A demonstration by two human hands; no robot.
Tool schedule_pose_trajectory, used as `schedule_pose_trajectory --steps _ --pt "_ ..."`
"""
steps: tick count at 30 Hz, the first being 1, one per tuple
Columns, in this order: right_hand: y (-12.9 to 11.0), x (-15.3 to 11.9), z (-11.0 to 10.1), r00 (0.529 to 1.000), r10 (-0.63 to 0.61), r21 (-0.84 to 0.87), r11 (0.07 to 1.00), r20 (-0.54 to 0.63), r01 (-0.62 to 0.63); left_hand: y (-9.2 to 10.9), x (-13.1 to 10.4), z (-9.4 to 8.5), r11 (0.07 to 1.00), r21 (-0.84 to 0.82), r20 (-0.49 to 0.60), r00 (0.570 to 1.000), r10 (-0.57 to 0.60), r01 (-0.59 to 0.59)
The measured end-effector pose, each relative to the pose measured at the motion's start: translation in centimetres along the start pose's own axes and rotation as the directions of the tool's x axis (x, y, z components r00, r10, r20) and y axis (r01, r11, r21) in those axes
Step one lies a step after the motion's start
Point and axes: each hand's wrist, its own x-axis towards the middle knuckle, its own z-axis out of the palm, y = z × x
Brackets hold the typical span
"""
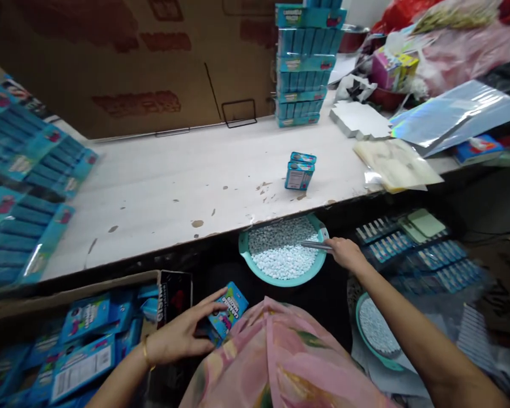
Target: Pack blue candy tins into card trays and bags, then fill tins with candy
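Observation:
My left hand (190, 330) is closed round a small blue printed box (233, 306), low beside the pink patterned cloth on my lap. With my right hand (346, 253) I grip the handle of a metal scoop (317, 245), its far end over the small white pieces in a turquoise bowl (283, 281). That bowl sits just under the table's front edge. Two small blue boxes (300, 174) stand together on the white table (174, 187).
An open carton (97, 286) of blue boxes lies at lower left. Stacked blue packs (300, 90) stand at the back, more packs (17, 187) at left. A second turquoise bowl (378, 328) and trays of tubes (416, 252) are at right.

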Motion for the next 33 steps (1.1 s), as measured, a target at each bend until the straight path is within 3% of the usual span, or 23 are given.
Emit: schedule_pose_trajectory --steps 3,6,9,12,15,20,24,28,33 --pt "-1.8 1.3 0.8 0.998 -0.018 0.062 0.998 0.057 0.015 -1.0 -0.5 -0.3 0.999 -0.02 -0.026 0.999 0.035 -0.036" --pt "-5.7 3.7 2.9 0.997 -0.022 0.184 0.983 0.074 0.008 -1.7 0.5 -0.1 0.999 -0.045 -0.174 0.985 0.015 -0.023" --pt "-8.4 5.8 5.0 0.997 -0.003 0.256 0.967 0.074 -0.016 -1.5 2.1 -0.4 0.986 -0.168 -0.327 0.943 -0.052 -0.004" --pt "-8.4 6.4 6.1 0.997 0.006 0.341 0.94 0.077 -0.031 -0.5 4.1 -1.1 0.965 -0.26 -0.465 0.88 -0.096 -0.032" --pt "-6.9 6.0 5.8 0.997 -0.019 0.424 0.906 0.071 -0.013 0.8 6.5 -1.7 0.972 -0.218 -0.573 0.818 -0.052 -0.09" --pt "-4.4 4.4 2.8 0.997 -0.075 0.649 0.758 -0.008 0.062 2.2 10.7 -1.6 0.996 0.053 -0.668 0.738 0.092 -0.076" --pt "-3.0 2.9 -1.3 0.983 -0.155 0.717 0.673 -0.1 0.179 2.7 14.1 -0.8 0.976 0.157 -0.646 0.732 0.217 -0.15" --pt "-3.2 1.9 -5.3 0.97 -0.232 0.593 0.772 -0.072 0.228 3.3 17.0 0.5 0.962 0.21 -0.625 0.732 0.271 -0.176" --pt "-5.8 1.3 -8.9 0.973 -0.226 0.218 0.953 0.045 0.211 4.2 18.4 1.7 0.952 0.287 -0.594 0.759 0.266 -0.109"
